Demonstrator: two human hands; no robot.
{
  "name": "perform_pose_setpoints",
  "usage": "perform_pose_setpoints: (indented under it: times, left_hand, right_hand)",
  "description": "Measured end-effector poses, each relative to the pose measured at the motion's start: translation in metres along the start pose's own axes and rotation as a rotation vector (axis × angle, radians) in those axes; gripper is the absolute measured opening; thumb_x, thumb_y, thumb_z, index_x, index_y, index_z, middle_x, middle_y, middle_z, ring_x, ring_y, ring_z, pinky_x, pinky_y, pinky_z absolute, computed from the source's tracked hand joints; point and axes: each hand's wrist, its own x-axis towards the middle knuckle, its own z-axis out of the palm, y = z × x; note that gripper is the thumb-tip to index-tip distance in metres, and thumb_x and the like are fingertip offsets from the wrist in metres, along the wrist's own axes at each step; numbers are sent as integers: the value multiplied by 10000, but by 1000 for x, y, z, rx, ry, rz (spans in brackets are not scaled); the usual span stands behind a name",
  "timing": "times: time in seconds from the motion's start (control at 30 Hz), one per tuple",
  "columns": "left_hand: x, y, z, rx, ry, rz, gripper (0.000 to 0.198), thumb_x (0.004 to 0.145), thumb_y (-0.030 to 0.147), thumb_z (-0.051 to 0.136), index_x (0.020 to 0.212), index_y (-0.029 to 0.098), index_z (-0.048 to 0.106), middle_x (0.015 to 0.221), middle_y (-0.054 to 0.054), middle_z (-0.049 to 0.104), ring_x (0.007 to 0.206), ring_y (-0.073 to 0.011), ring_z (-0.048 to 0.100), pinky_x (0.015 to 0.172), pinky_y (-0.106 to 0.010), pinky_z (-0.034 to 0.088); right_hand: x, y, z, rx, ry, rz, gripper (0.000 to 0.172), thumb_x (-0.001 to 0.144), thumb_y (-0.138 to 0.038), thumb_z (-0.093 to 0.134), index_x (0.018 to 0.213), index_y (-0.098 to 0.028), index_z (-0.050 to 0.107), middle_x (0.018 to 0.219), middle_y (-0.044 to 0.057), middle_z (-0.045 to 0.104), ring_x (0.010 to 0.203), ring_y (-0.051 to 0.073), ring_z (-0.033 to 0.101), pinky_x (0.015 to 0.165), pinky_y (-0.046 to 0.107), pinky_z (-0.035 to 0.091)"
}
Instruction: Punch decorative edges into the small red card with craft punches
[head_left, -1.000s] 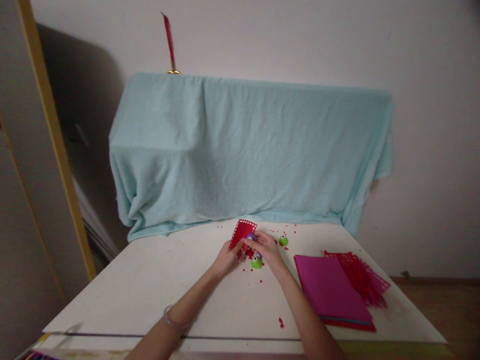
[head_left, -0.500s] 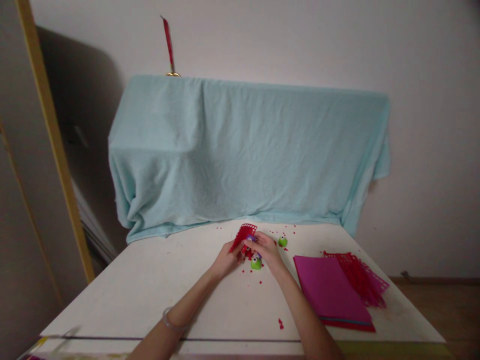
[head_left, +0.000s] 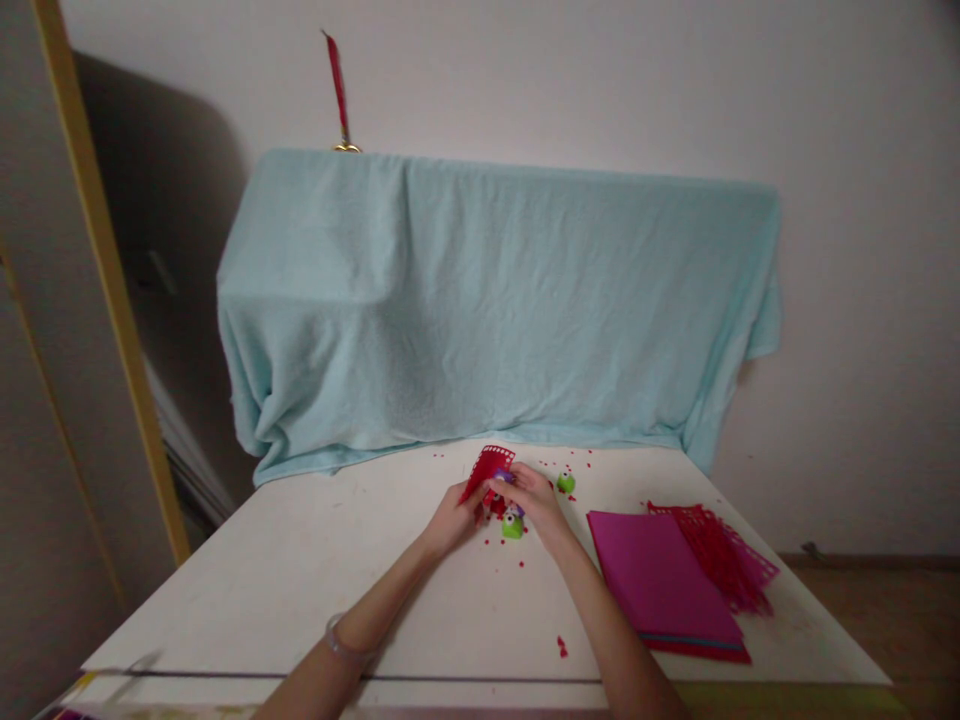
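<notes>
My left hand [head_left: 453, 517] is closed on a red sheet of paper [head_left: 490, 464] with a row of punched holes along its far edge. A small purple paper punch [head_left: 502, 480] is in the closed fingers of my right hand [head_left: 534, 497], right at the sheet's edge. Beneath the hands a green paper punch [head_left: 512, 525] with an eye-like decoration rests on the table. A second green punch [head_left: 566, 482] stands to the right of my right hand. Small red paper bits [head_left: 521, 564] lie scattered around. My fingers partly cover the purple punch.
On the right of the white table [head_left: 300, 590] lies a stack of magenta and red paper [head_left: 664, 575]. Several punched red strips [head_left: 712, 550] lie beside it. A light blue cloth [head_left: 510, 300] drapes over something at the back. More red scraps [head_left: 562, 647] lie near the front edge.
Almost nothing differs. Both hands keep the same place and hold, with the red paper only very slightly shifted.
</notes>
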Motion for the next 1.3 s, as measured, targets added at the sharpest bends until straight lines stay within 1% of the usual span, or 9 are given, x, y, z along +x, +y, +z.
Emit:
perform_pose_setpoints:
  times: [0.13,0.33,0.5,0.7,0.83,0.97,1.07,1.13,1.3]
  left_hand:
    - [1,-3,0,-3,8,-4,488,857,577,504,666,134,578,523,-19,567,465,-119,483,482,-231,331]
    - [3,-8,0,9,40,-8,493,849,588,505,639,144,549,510,-8,545,455,-113,458,471,-227,313]
    - [1,-2,0,16,18,-6,486,854,572,506,619,148,549,505,-7,545,463,-113,461,482,-228,322]
    - [-3,8,0,64,-12,15,473,869,550,490,631,150,570,524,-9,558,486,-120,473,491,-224,322]
    - [-3,8,0,98,-10,23,467,878,536,477,623,154,562,511,-4,548,481,-124,470,495,-227,318]
    - [-2,5,0,114,15,31,436,874,529,488,661,155,564,544,-4,561,495,-122,466,491,-219,310]
    - [-3,5,1,139,-8,62,427,884,526,469,694,156,567,589,-9,575,522,-123,478,507,-213,329]
    - [-3,6,3,168,-26,82,431,889,527,451,698,157,561,603,-8,568,534,-123,477,515,-210,339]
    - [-4,7,5,193,-37,76,445,897,537,429,699,158,555,611,-1,552,548,-119,468,521,-205,345]
  right_hand:
    - [-1,-1,1,12,-7,-3,349,608,-403,813,782,-170,620,675,-24,607,510,92,477,468,223,334]
    - [-3,-7,5,8,23,-11,355,581,-405,826,772,-171,638,688,-13,630,563,116,529,520,235,387]
    - [-2,-5,4,2,23,-18,364,574,-400,830,796,-174,650,737,5,658,602,132,561,539,241,407]
    - [3,7,-3,-4,-15,-14,345,613,-411,811,814,-173,662,693,-6,647,541,115,533,493,230,389]
    - [4,11,-4,-3,-24,-24,354,623,-419,809,839,-173,673,694,-2,649,537,114,534,493,229,399]
    - [2,5,-3,35,-26,-17,379,596,-392,830,871,-178,684,766,25,687,622,152,601,560,254,467]
    - [-1,-1,-1,57,-32,-2,405,581,-395,837,894,-179,696,823,46,709,687,183,638,628,289,512]
    - [-2,-3,-1,54,-23,-13,410,572,-407,837,882,-175,700,807,47,711,695,194,646,641,302,527]
    - [-1,-4,0,22,6,-18,404,562,-420,833,842,-165,692,705,36,684,638,186,634,557,273,514]
